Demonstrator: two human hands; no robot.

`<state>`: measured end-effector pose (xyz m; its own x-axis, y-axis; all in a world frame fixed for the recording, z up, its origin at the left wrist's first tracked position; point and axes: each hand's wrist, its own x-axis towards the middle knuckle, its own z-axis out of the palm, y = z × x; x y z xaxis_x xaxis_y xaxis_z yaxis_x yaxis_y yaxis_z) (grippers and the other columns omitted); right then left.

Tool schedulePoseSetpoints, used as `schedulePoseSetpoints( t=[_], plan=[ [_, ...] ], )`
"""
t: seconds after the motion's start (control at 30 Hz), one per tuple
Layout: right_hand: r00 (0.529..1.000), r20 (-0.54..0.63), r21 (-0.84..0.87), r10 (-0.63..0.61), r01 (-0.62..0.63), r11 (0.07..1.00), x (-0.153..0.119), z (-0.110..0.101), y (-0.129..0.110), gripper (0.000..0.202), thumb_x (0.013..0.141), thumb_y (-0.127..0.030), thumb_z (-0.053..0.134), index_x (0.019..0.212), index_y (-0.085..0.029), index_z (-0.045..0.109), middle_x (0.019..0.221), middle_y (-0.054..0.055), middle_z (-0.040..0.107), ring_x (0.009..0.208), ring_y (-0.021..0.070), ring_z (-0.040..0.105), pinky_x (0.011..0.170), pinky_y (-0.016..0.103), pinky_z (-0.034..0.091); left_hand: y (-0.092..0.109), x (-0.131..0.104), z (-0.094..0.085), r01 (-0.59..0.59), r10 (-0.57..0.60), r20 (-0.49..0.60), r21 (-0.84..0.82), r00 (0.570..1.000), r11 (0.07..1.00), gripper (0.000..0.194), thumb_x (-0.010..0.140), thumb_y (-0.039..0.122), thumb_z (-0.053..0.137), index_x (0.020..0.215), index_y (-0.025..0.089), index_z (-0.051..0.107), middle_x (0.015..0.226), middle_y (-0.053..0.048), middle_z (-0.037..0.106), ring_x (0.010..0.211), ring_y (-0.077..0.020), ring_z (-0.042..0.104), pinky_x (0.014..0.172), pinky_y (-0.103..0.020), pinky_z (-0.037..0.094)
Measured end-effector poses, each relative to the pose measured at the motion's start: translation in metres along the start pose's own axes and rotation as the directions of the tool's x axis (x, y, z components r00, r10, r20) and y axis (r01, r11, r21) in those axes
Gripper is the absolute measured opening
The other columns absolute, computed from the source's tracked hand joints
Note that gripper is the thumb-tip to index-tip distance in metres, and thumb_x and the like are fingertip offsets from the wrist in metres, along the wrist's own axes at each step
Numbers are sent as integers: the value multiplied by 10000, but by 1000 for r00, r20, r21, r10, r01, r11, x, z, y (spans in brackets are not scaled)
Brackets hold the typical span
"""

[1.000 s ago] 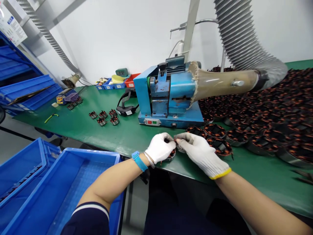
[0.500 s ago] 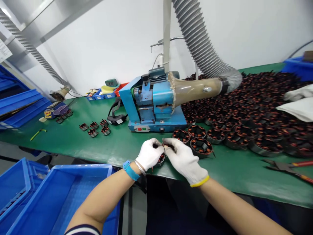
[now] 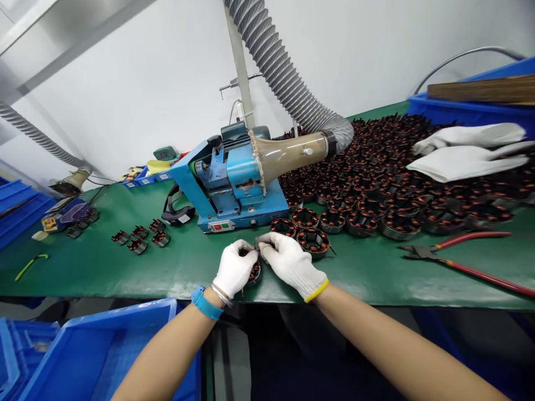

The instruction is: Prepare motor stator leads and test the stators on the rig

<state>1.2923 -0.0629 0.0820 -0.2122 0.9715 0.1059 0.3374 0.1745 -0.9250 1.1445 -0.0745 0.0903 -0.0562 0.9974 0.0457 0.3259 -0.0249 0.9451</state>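
The gloved left hand (image 3: 236, 268) grasps a ring-shaped, copper-wound stator (image 3: 254, 273), lying just left of the right hand (image 3: 288, 263), whose hold cannot be made out.

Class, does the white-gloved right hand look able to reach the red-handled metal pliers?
Probably yes: green tabletop stretches from the right hand to the pliers; black and copper rings sit mostly behind that path.

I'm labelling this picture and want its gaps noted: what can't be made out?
Head view:
Wound ring: partly hidden by the left hand.
Anything the right hand may pinch: too small, and covered by that hand.
Pliers: end of the lower handle cut off by the right edge.
Green clock: digits too small and blurred.
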Motion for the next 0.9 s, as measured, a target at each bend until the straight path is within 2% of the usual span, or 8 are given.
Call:
schedulePoseSetpoints(
  t=[0.07, 0.13, 0.2, 0.27, 0.37, 0.47, 0.67, 0.9],
  plan=[
    [998, -26, 17, 52, -51, 999, -12, -3, 4, 309, 896, -352, 507, 1107, -183, 656, 982, 72, 729, 912, 211, 683, 850, 340, 528, 6, -1, -16, 15, -20, 87, 57, 996, 998, 155, 699, 272, 651, 793, 155, 614, 793, -22, 670, 763, -160, 616, 746, -286, 497],
    [999, -23, -60, 47, -48, 997, -29, -7, 8, 360, 894, -433, 516, 1118, -186, 653, 1003, 81, 722, 891, 220, 683, 836, 355, 533, 13, -3, -40, 5, -52, 274, 170, 960, 985, 504, 607, 322, 784, 1056, 150, 630, 1006, -73, 710, 919, -225, 659, 846, -345, 520],
    [999, -30, -197, -39, 33, 980, -45, -9, 12, 405, 874, -505, 542, 1107, -197, 664, 1070, 97, 707, 936, 250, 675, 869, 387, 523, 16, -6, -60, -94, -44, 424, 301, 905, 949, 908, 417, 350, 905, 1244, 164, 579, 1193, -127, 676, 1076, -313, 641, 955, -425, 503],
    [985, -2, -310, -170, 161, 937, -53, -7, 12, 478, 848, -552, 569, 1147, -190, 658, 1141, 122, 685, 1030, 296, 650, 921, 428, 501, 13, -8, -67, -243, 40, 466, 386, 884, 890, 1061, 315, 376, 937, 1289, 168, 572, 1274, -160, 636, 1164, -374, 597, 1039, -493, 451],
    [962, 77, -369, -263, 272, 889, -49, 2, 6, 590, 799, -562, 618, 1213, -143, 628, 1202, 168, 652, 1120, 349, 605, 962, 466, 476, -2, -12, -51, -315, 160, 393, 368, 905, 875, 814, 479, 392, 894, 1210, 151, 628, 1217, -157, 662, 1124, -343, 624, 1045, -489, 456],
    [988, 79, -344, -132, 151, 927, -37, 12, -3, 626, 761, -488, 650, 1277, -140, 587, 1250, 172, 621, 1089, 341, 622, 939, 468, 496, -13, -14, -26, -241, 183, 228, 261, 956, 935, 667, 572, 319, 858, 1172, 136, 630, 1164, -137, 682, 1069, -287, 652, 1013, -433, 501],
    [997, 22, -28, -73, 74, 997, 2, 5, -8, 655, 737, -397, 639, 1353, -199, 540, 1333, 112, 580, 1197, 276, 590, 1044, 422, 469, 10, -2, -4, -190, 200, -84, 118, 976, 975, 674, 524, 148, 837, 1159, 151, 611, 1191, -112, 680, 1124, -284, 637, 1062, -431, 484],
    [991, -87, 259, -98, 118, 959, 47, -16, -21, 512, 776, -351, 638, 1250, -170, 568, 1126, 106, 683, 1030, 247, 666, 940, 402, 549, 47, 29, 7, -300, 302, -56, 42, 952, 953, 742, 527, 164, 801, 1232, 144, 568, 1223, -124, 667, 1091, -284, 655, 1022, -426, 513]
  ],
)
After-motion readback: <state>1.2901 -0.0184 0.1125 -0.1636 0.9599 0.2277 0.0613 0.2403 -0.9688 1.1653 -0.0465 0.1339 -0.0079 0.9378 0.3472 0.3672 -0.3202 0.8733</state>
